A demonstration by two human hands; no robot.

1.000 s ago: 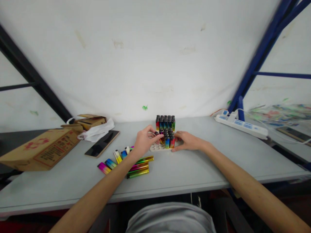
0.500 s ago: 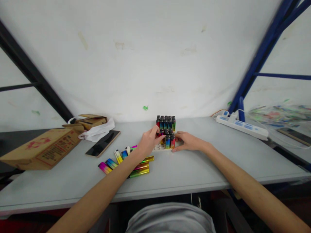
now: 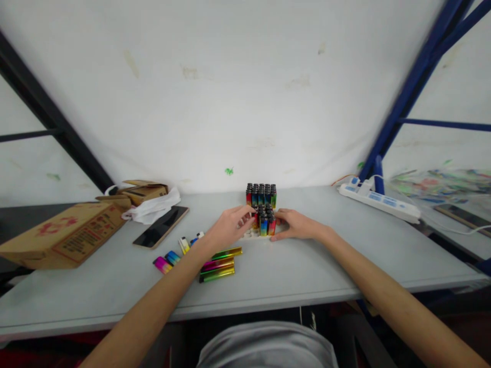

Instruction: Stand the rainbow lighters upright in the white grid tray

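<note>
A white holed tray (image 3: 251,234) holds a front cluster of shiny multicoloured lighters (image 3: 264,225) standing upright with black tops. My left hand (image 3: 229,225) is at the cluster's left side, fingers bent and apart from the thumb, with nothing visible between them; its fingertips are close to a red lighter. On the other side, my right hand (image 3: 294,224) grips the tray's right edge, thumb at the front corner and fingers behind. Loose lighters (image 3: 218,263) lie on the table beneath and beside my left forearm, which partly hides them.
Behind the tray stands another block of upright lighters (image 3: 261,194) near the wall. To the left are a dark phone (image 3: 161,227), a white plastic bag (image 3: 155,207) and a cardboard box (image 3: 65,232). A white power strip (image 3: 379,201) lies at right, beside a blue frame post (image 3: 402,97).
My left hand has loosened from the lighters and drawn slightly left, its fingers parting. My right hand stays at the tray's edge. The view has shifted slightly.
</note>
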